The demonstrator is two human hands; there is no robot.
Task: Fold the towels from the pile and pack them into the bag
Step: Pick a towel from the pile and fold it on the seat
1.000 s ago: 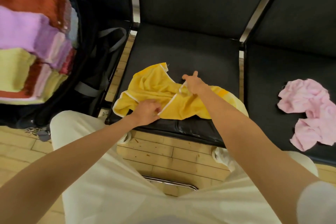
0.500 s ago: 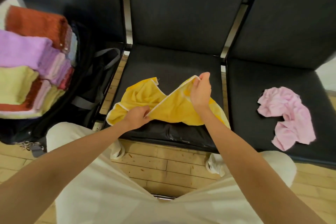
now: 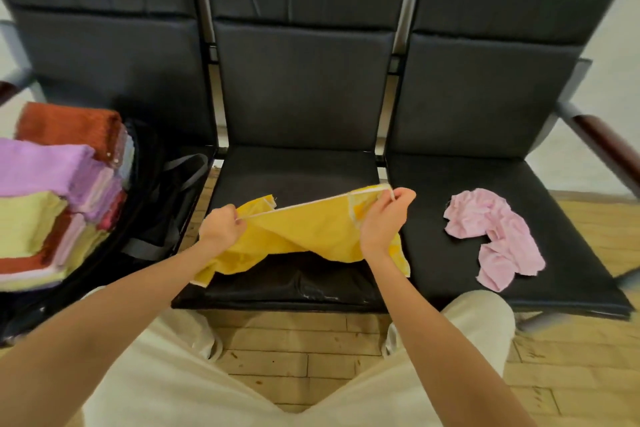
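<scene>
A yellow towel [image 3: 304,232] with a white hem hangs lifted over the middle black seat [image 3: 294,170]. My left hand [image 3: 221,227] pinches its hem on the left. My right hand [image 3: 382,215] grips the hem at the upper right corner, so the edge runs taut between both hands while the rest droops onto the seat. A crumpled pink towel [image 3: 495,236] lies on the right seat. On the left seat an open black bag [image 3: 162,204] holds a stack of folded towels [image 3: 52,194] in rust, purple, pale yellow and pink.
Three joined black padded seats [image 3: 485,94] with backrests stand in front of me. A wooden armrest [image 3: 602,146] juts out at the far right. Below are a light wood floor [image 3: 294,354] and my legs in pale trousers.
Both hands raised the yellow towel off the seat and pulled apart, stretching its hemmed edge taut. The view tilted upward, showing more of the backrests.
</scene>
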